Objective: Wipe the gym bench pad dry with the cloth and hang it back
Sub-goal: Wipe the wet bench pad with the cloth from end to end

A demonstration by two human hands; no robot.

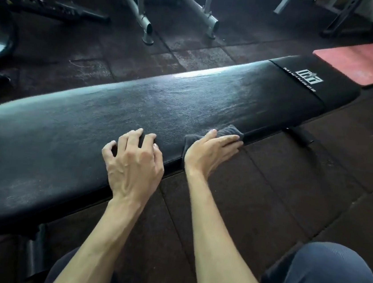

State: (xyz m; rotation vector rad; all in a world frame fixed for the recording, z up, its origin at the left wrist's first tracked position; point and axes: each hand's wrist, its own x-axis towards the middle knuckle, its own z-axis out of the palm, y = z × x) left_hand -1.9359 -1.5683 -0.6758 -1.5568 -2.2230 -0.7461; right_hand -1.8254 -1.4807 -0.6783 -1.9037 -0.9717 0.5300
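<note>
Right hand [209,153]: fingers straight, together, pressing dark cloth [228,132] flat onto the bench pad [89,130] surface at its near edge. Left hand [135,161]: just left of the cloth, fingers spread and bent, tips resting on the pad.

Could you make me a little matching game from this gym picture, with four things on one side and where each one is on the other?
Things:
1. cloth
2. left hand
3. red mat
4. white logo

Places:
A. on the floor beyond the far end of the bench pad
B. printed on the far end of the pad
C. under the right hand at the pad's near edge
D. fingertips resting on the pad, holding nothing

Pairs: 1-C, 2-D, 3-A, 4-B
</note>
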